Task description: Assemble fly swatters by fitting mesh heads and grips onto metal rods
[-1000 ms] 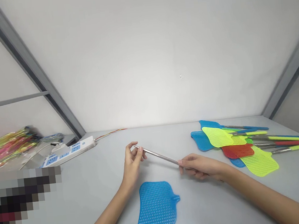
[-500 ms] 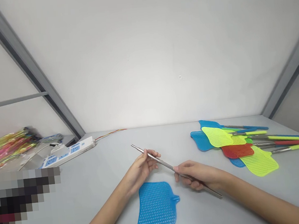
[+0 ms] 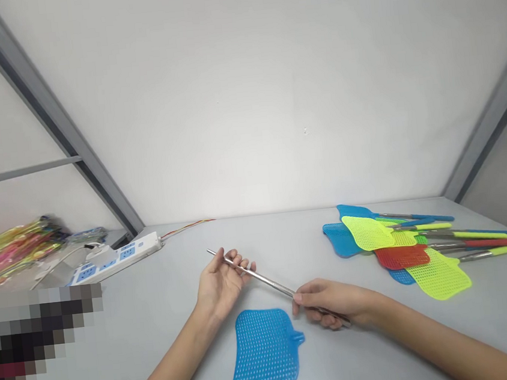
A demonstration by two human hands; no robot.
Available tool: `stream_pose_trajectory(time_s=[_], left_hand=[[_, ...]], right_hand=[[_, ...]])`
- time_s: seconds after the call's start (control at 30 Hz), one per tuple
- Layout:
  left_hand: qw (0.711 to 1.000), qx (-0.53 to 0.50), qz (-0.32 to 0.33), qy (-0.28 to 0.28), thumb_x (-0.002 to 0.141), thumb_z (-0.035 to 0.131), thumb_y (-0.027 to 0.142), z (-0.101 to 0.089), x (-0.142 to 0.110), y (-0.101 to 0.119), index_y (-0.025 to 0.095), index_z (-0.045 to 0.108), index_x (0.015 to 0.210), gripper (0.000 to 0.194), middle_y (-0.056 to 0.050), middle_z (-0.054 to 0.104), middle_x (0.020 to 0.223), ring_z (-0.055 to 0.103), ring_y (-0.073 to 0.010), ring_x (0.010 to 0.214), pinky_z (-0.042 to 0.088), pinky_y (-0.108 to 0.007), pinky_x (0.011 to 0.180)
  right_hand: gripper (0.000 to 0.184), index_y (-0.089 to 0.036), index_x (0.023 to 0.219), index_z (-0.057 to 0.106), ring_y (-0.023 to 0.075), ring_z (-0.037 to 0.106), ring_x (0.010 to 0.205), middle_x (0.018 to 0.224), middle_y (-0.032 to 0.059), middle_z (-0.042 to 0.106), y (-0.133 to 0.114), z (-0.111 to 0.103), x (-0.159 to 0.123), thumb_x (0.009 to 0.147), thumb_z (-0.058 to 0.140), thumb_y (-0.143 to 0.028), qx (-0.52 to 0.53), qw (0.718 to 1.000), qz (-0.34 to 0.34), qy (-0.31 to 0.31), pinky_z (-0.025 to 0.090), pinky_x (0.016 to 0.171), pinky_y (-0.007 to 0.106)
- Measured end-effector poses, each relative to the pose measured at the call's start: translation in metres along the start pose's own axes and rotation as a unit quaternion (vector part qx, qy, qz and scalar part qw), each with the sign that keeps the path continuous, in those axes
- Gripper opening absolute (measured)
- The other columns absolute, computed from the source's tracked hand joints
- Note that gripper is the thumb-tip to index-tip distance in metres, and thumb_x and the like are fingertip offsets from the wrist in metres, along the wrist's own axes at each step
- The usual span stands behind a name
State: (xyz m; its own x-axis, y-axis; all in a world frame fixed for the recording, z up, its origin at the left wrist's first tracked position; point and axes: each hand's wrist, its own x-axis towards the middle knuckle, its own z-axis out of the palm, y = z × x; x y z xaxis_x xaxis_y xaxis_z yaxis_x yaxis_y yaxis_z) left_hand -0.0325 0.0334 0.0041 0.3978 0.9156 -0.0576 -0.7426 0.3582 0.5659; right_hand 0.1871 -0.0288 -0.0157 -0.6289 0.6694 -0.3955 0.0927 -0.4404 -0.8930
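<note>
Both your hands grip one thin silver metal rod point(image 3: 267, 282).
Left hand point(image 3: 220, 284) loosely curled, right hand point(image 3: 333, 305) closed; blue mesh swatter head point(image 3: 264, 355) at 6 o'clock.

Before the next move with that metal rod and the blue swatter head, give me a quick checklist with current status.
1. Right hand has a closed grip on the metal rod: ok.
2. Left hand supports the rod near its far end, fingers loosely curled around it: ok.
3. Rod is lifted off the table, sloping up toward the left: ok.
4. Blue swatter head lies flat near the table's front edge, untouched, socket stub pointing right: ok.
5. Rod tip lined up with that socket: not ok; the tip points away, to the upper left.
6. Pile of finished swatters lies apart on the right: ok.
</note>
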Motion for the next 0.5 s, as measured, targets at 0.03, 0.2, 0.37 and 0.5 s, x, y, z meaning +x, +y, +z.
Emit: stream_pose_trajectory(time_s=[0.03, 0.2, 0.37, 0.5], left_hand=[[1.0, -0.02, 0.006, 0.002, 0.084, 0.032, 0.024, -0.001, 0.0, 0.002, 0.013, 0.045, 0.062, 0.027, -0.001, 0.043, 0.058, 0.047, -0.0122, 0.056, 0.043, -0.036, 0.068], [0.998, -0.064, 0.005, 0.002, 0.083, 0.031, 0.026, -0.001, -0.003, 0.011, 0.016, 0.033, 0.053, 0.031, 0.003, 0.03, 0.049, 0.033, -0.0083, 0.042, 0.036, -0.024, 0.046], [0.997, -0.056, 0.028, 0.049, 0.082, 0.033, 0.025, -0.002, -0.001, 0.006, 0.017, 0.022, 0.046, 0.038, 0.005, 0.019, 0.04, 0.023, -0.0074, 0.035, 0.027, -0.022, 0.039], [0.992, -0.066, 0.038, 0.102, 0.081, 0.032, 0.023, -0.007, 0.005, -0.005, 0.018, 0.017, 0.043, 0.041, 0.006, 0.011, 0.037, 0.017, -0.0075, 0.031, 0.02, -0.022, 0.034]], right_hand=[[0.029, -0.015, 0.081, 0.053, 0.0004, 0.025, 0.035, 0.052, -0.0069, 0.034, 0.0, 0.0, 0.0, 0.074, 0.047, -0.043, 0.0, 1.0, 0.003, -0.005, 0.015, 0.03, 0.014], [0.031, -0.015, 0.08, 0.053, 0.0003, 0.019, 0.036, 0.051, -0.0081, 0.026, -0.002, 0.001, -0.002, 0.074, 0.046, -0.045, 0.003, 1.0, 0.015, -0.014, 0.01, 0.032, 0.014], [0.034, -0.015, 0.077, 0.052, 0.0003, 0.015, 0.036, 0.05, -0.0086, 0.023, 0.0, 0.006, -0.002, 0.074, 0.044, -0.048, -0.013, 1.0, 0.007, 0.005, 0.008, 0.032, 0.015], [0.036, -0.015, 0.076, 0.053, 0.0003, 0.015, 0.034, 0.05, -0.0085, 0.024, 0.004, 0.007, -0.001, 0.074, 0.043, -0.049, -0.038, 0.998, -0.002, 0.039, 0.006, 0.03, 0.015]])
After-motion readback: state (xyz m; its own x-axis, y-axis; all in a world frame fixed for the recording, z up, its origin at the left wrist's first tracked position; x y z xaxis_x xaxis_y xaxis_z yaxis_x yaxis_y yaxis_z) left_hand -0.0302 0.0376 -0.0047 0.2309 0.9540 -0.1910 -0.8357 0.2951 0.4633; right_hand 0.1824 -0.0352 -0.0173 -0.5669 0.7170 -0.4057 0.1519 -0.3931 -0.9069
